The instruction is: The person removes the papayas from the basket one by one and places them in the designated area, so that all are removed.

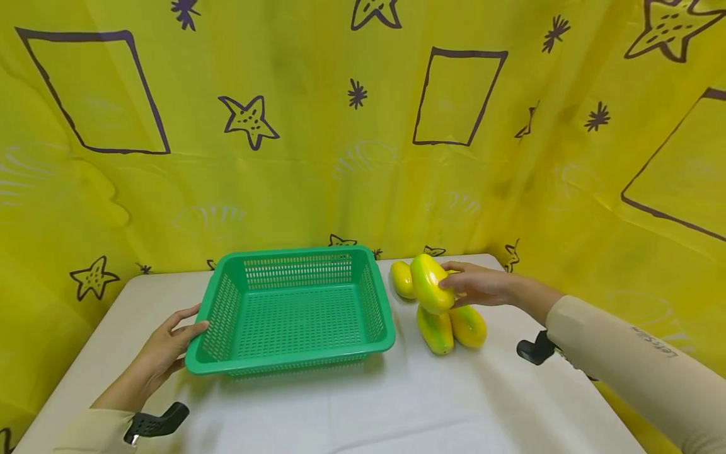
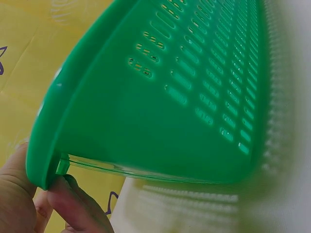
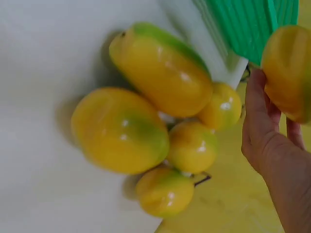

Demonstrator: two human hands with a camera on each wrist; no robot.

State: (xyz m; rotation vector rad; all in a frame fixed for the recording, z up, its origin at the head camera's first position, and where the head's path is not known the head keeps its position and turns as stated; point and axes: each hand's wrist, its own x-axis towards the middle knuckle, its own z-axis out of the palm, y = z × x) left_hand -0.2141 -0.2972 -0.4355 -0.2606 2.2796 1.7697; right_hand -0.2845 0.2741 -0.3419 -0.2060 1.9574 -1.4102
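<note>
A green plastic basket point(image 1: 295, 362) with slotted walls and a bare inside stands on the white table, left of centre. My left hand point(image 1: 169, 340) grips its left rim; in the left wrist view the thumb and fingers point(image 2: 77, 208) pinch the rim at a corner. My right hand point(image 1: 479, 285) holds a glossy yellow-green papaya point(image 1: 431, 285) above the table, right of the basket. Below it lie two more papayas point(image 1: 435, 331), with another yellow fruit point(image 1: 401, 279) behind. The right wrist view shows several such fruits point(image 3: 160, 73) lying close together, beside the held papaya point(image 3: 286, 73).
A yellow curtain point(image 1: 306, 189) printed with stars and frames hangs behind and around the table. The white tabletop point(image 1: 363, 416) stretches in front of the basket. Each forearm wears a dark wrist mount point(image 1: 535, 349).
</note>
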